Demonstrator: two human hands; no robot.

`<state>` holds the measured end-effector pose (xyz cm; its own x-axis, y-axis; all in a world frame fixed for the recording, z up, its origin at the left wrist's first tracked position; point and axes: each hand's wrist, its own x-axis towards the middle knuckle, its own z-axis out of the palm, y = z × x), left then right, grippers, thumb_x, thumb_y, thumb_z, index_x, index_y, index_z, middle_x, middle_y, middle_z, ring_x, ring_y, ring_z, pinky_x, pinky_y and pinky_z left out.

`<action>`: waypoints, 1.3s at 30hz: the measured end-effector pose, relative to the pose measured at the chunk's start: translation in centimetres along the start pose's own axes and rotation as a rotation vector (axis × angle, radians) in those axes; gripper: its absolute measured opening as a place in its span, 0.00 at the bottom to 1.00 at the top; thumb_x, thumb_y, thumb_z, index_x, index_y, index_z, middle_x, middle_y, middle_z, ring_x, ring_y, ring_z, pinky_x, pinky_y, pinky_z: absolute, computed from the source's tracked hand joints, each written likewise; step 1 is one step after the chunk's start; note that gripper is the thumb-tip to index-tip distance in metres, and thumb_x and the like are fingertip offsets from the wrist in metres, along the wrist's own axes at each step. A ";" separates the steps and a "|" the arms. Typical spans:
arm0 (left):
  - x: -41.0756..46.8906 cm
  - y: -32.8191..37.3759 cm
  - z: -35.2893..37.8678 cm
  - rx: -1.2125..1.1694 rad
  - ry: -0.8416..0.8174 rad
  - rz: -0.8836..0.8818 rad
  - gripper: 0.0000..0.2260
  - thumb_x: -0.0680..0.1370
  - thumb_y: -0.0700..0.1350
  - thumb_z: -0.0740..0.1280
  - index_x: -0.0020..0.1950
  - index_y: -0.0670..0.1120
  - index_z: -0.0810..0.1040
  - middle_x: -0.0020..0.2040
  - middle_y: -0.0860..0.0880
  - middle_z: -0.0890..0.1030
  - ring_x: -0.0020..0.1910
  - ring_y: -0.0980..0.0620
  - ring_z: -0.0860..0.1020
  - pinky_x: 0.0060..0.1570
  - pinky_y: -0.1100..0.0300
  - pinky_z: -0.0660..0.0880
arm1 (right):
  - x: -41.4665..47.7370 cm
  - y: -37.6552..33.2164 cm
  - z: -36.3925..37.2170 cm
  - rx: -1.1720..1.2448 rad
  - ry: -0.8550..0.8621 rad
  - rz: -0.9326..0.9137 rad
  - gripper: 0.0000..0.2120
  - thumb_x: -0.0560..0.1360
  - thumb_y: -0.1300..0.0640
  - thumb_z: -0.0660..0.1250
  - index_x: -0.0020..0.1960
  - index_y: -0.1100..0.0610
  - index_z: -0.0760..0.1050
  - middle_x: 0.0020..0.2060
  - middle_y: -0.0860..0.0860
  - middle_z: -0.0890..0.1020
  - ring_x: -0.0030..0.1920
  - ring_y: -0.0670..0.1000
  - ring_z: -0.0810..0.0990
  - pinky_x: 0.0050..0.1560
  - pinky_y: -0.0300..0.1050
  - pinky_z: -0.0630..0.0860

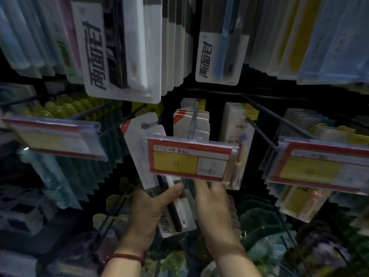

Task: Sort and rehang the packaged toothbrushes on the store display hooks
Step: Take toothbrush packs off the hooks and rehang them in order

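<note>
You are facing a store rack with a dark back panel (215,92), close to black in the dim light. Thin metal hooks (259,130) stick out from it toward you. Three clear holders with red borders and yellow cards sit at mid height: a left label holder (54,136), a centre label holder (189,159) and a right label holder (319,166) at the frame's edge. The centre one hangs from a grey arm (192,120). The bottom of the frame lies in deep shadow, and the edges are blurred.
</note>
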<state>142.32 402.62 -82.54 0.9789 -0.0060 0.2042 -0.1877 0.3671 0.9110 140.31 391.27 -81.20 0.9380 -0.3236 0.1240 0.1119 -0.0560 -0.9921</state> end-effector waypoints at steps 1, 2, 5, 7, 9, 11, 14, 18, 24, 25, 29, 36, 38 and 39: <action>0.1 -0.1 0.1 -0.031 0.015 -0.008 0.19 0.58 0.53 0.79 0.49 0.60 0.88 0.51 0.48 0.89 0.52 0.48 0.87 0.47 0.57 0.82 | 0.1 0.0 -0.1 -0.007 -0.007 0.000 0.40 0.67 0.21 0.59 0.76 0.32 0.61 0.74 0.40 0.70 0.75 0.47 0.68 0.73 0.60 0.69; 0.1 -0.4 0.1 -0.056 0.029 -0.020 0.19 0.57 0.52 0.79 0.48 0.59 0.89 0.51 0.48 0.89 0.51 0.48 0.87 0.46 0.58 0.82 | 0.2 -0.1 -0.2 -0.011 -0.015 0.003 0.40 0.66 0.21 0.59 0.76 0.32 0.61 0.74 0.39 0.70 0.74 0.47 0.68 0.73 0.59 0.69; 0.2 -0.6 0.1 -0.093 0.034 -0.041 0.19 0.56 0.52 0.79 0.47 0.59 0.89 0.50 0.48 0.89 0.50 0.47 0.87 0.46 0.56 0.81 | 0.2 -0.2 -0.3 -0.022 -0.047 0.035 0.41 0.65 0.20 0.59 0.75 0.31 0.62 0.73 0.39 0.72 0.73 0.48 0.70 0.72 0.60 0.71; 0.3 -0.3 0.2 -0.131 -0.009 -0.037 0.18 0.57 0.49 0.79 0.46 0.57 0.89 0.49 0.48 0.89 0.48 0.48 0.87 0.44 0.57 0.82 | 0.1 -0.3 -0.3 -0.025 -0.065 0.053 0.41 0.65 0.19 0.58 0.75 0.31 0.62 0.73 0.39 0.72 0.73 0.47 0.70 0.73 0.61 0.70; 0.2 0.0 0.5 -0.175 -0.058 -0.038 0.16 0.60 0.41 0.79 0.45 0.55 0.90 0.47 0.47 0.89 0.46 0.49 0.88 0.41 0.60 0.83 | -0.1 -0.5 -0.1 -0.017 -0.086 0.065 0.40 0.64 0.19 0.58 0.74 0.30 0.62 0.73 0.38 0.72 0.74 0.47 0.70 0.73 0.61 0.69; 0.1 0.1 0.8 -0.210 -0.076 -0.044 0.15 0.64 0.37 0.75 0.44 0.53 0.90 0.46 0.47 0.89 0.45 0.49 0.88 0.40 0.60 0.83 | -0.4 -0.5 0.1 0.009 -0.096 0.072 0.40 0.65 0.19 0.59 0.75 0.28 0.61 0.73 0.37 0.71 0.74 0.47 0.69 0.73 0.60 0.70; 0.2 0.0 0.9 -0.219 -0.074 -0.030 0.15 0.62 0.39 0.77 0.45 0.53 0.90 0.47 0.46 0.89 0.46 0.48 0.88 0.41 0.59 0.83 | -0.5 -0.7 0.3 0.037 -0.117 0.076 0.40 0.65 0.20 0.59 0.75 0.28 0.60 0.74 0.37 0.71 0.74 0.47 0.69 0.73 0.60 0.70; 0.3 -0.2 0.9 -0.254 -0.094 -0.046 0.15 0.60 0.41 0.78 0.44 0.52 0.90 0.47 0.45 0.89 0.46 0.47 0.88 0.41 0.58 0.83 | -0.2 -0.7 0.3 0.034 -0.114 0.066 0.40 0.66 0.19 0.59 0.76 0.29 0.59 0.75 0.38 0.69 0.76 0.49 0.68 0.73 0.62 0.69; 0.1 -0.1 1.1 -0.233 -0.074 -0.046 0.14 0.67 0.37 0.73 0.45 0.53 0.90 0.47 0.46 0.89 0.47 0.48 0.88 0.41 0.59 0.83 | -0.2 -0.9 0.4 0.024 -0.103 0.035 0.38 0.68 0.22 0.58 0.76 0.28 0.57 0.76 0.36 0.67 0.77 0.47 0.66 0.74 0.61 0.68; 0.0 -0.2 1.1 -0.234 -0.069 -0.057 0.14 0.67 0.37 0.72 0.46 0.52 0.90 0.47 0.45 0.89 0.47 0.47 0.88 0.41 0.59 0.83 | -0.2 -0.9 0.4 0.027 -0.103 0.036 0.37 0.69 0.23 0.58 0.77 0.28 0.57 0.76 0.36 0.67 0.77 0.47 0.66 0.75 0.61 0.68; 0.0 -0.4 0.8 -0.249 -0.076 -0.105 0.14 0.67 0.37 0.74 0.50 0.48 0.89 0.52 0.40 0.88 0.50 0.43 0.87 0.42 0.56 0.84 | -0.2 -1.4 0.1 0.042 -0.113 0.055 0.34 0.72 0.28 0.60 0.77 0.30 0.58 0.75 0.37 0.69 0.75 0.47 0.67 0.75 0.60 0.68; 0.0 -1.0 0.8 -0.264 -0.062 -0.129 0.18 0.65 0.39 0.78 0.55 0.45 0.87 0.51 0.40 0.88 0.49 0.43 0.87 0.42 0.56 0.83 | -0.7 -2.0 0.3 -0.032 -0.087 0.041 0.33 0.73 0.28 0.60 0.77 0.31 0.60 0.75 0.38 0.69 0.76 0.47 0.68 0.75 0.60 0.68; 0.0 -1.2 0.8 -0.278 -0.058 -0.147 0.21 0.63 0.42 0.80 0.55 0.44 0.87 0.51 0.38 0.87 0.48 0.42 0.87 0.42 0.54 0.83 | -0.7 -2.2 0.3 -0.059 -0.089 0.036 0.28 0.78 0.32 0.60 0.77 0.32 0.61 0.76 0.37 0.68 0.76 0.46 0.67 0.75 0.58 0.67; 0.0 -1.3 0.8 -0.289 -0.053 -0.151 0.22 0.61 0.44 0.80 0.55 0.45 0.87 0.51 0.38 0.87 0.48 0.42 0.87 0.42 0.54 0.83 | -0.7 -2.3 0.3 -0.072 -0.093 0.031 0.26 0.80 0.35 0.60 0.77 0.32 0.61 0.75 0.37 0.68 0.75 0.46 0.67 0.75 0.57 0.68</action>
<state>142.51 401.42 -83.43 0.9869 -0.1261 0.1003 -0.0032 0.6068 0.7948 139.44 391.88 -79.03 0.9673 -0.2378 0.0880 0.0616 -0.1163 -0.9913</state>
